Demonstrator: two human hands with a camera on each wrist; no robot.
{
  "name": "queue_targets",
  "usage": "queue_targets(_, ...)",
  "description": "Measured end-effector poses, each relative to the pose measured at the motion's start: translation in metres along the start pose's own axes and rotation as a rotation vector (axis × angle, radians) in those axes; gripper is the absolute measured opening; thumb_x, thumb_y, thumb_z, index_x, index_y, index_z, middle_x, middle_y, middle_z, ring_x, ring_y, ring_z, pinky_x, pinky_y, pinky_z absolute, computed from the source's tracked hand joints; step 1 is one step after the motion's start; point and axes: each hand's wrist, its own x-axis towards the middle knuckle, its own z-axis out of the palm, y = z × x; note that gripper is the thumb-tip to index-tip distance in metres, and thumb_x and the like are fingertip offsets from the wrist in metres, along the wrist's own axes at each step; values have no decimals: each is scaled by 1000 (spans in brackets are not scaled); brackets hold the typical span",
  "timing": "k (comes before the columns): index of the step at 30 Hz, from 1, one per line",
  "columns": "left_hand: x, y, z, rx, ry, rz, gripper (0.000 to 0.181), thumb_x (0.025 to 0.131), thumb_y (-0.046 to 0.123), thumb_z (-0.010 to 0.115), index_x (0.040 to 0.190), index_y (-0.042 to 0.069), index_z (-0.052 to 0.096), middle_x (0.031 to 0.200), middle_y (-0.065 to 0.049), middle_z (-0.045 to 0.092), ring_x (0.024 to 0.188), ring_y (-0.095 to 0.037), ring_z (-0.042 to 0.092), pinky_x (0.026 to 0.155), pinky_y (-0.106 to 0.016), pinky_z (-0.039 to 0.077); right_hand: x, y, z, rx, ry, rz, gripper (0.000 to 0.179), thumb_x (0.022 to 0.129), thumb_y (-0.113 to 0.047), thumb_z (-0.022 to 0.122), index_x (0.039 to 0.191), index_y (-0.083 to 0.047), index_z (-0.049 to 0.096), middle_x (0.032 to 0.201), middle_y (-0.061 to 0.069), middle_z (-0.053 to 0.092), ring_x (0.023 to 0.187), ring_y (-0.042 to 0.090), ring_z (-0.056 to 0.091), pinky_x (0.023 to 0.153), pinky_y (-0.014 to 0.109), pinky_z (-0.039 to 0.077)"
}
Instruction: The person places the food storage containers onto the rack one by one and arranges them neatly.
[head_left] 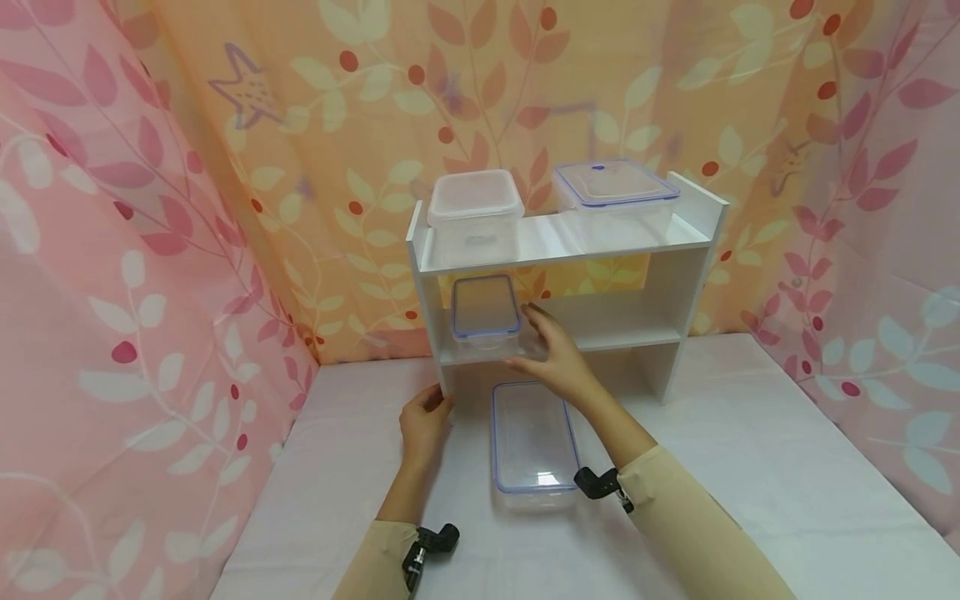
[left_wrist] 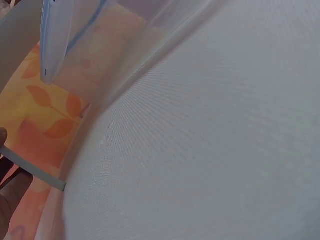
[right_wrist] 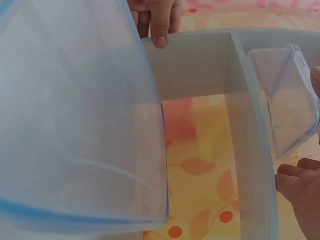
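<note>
A white two-tier shelf [head_left: 628, 321] stands on the table. My left hand [head_left: 424, 423] pinches the lower front edge of its left side panel, thumb and fingers on either side. On the middle board, at the left, sits a small clear container [head_left: 486, 310] with a blue-rimmed lid. My right hand [head_left: 557, 360] is just right of this container, thumb and fingers spread apart and nothing gripped. In the right wrist view some fingertips [right_wrist: 286, 181] are right at the board's front edge. A larger clear container [head_left: 531, 442] with a blue-rimmed lid lies on the table below my right forearm.
On the top board stand a clear container with a whitish lid [head_left: 476, 204] at the left and a wide blue-rimmed container [head_left: 618, 196] at the right. Patterned curtains [head_left: 360, 167] enclose the white-covered table [head_left: 757, 467] at the back and sides.
</note>
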Motion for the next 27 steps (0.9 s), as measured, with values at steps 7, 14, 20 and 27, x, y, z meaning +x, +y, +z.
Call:
queue_targets(7, -1, 1, -1, -16, -2, -5, 29, 85, 10, 73, 113, 3, 70, 110, -21, 69, 97, -24, 68, 75, -27, 56, -16, -3, -6, -1, 3, -9, 91, 79, -30, 79, 153, -19, 27, 158, -4, 25, 143, 23, 30, 114, 43, 32)
queue_targets(14, 0, -3, 0, 7, -19, -1, 30, 87, 12, 71, 115, 2, 68, 110, -20, 69, 96, -22, 67, 73, -28, 56, -33, -8, -10, 18, 2, 1, 90, 79, -29, 80, 152, -21, 28, 156, -6, 26, 142, 23, 32, 114, 43, 31)
queue_targets(20, -1, 0, -1, -1, -15, 1, 27, 86, 12, 72, 112, 5, 70, 109, -18, 70, 96, -22, 68, 74, -28, 55, -53, -21, -15, 38, -5, -21, 86, 81, -19, 78, 151, -9, 28, 156, 8, 28, 141, 33, 32, 113, 48, 31)
queue_targets(27, -2, 0, -2, 5, -13, 19, 33, 85, 14, 73, 115, 0, 68, 106, -13, 72, 95, -22, 68, 74, -28, 56, -76, -17, -17, -15, 1, -10, 87, 81, -32, 78, 152, -19, 29, 157, -2, 27, 142, 24, 34, 112, 40, 33)
